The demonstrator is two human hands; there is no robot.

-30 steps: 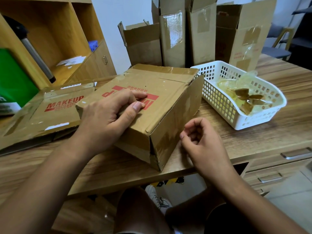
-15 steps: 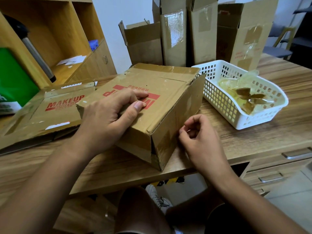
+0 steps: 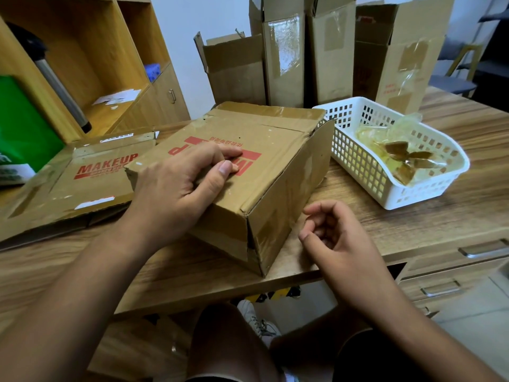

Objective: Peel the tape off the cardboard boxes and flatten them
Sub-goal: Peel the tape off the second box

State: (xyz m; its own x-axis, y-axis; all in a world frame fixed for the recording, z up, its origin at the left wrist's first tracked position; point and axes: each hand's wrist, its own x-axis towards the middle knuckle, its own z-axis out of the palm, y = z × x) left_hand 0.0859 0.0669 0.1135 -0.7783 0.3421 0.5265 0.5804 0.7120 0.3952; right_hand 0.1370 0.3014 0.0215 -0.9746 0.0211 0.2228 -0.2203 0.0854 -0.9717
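Pressing down on the top face, your left hand (image 3: 176, 188) lies palm-flat with fingers together and thumb alongside, over the red print. I judge it is there to pin the box (image 3: 278, 150) while the other hand works. Your right hand (image 3: 336, 238) hovers just beside the box's right side face, fingers loosely curled, holding nothing and touching nothing, likely poised to pick at the tape (image 3: 271, 232) that wraps the near corner.

The box rests on its broad face near the table (image 3: 192, 274) edge, turned so one corner points at you; its print reads upside down from your seat. Its long axis seems to run from that corner away toward the far right, though the wide lens makes this uncertain.

Just right of it, a white basket (image 3: 358, 172) holds peeled tape scraps (image 3: 399, 153). A flattened box (image 3: 91, 186) lies to the left, and upright boxes (image 3: 283, 59) wait behind.
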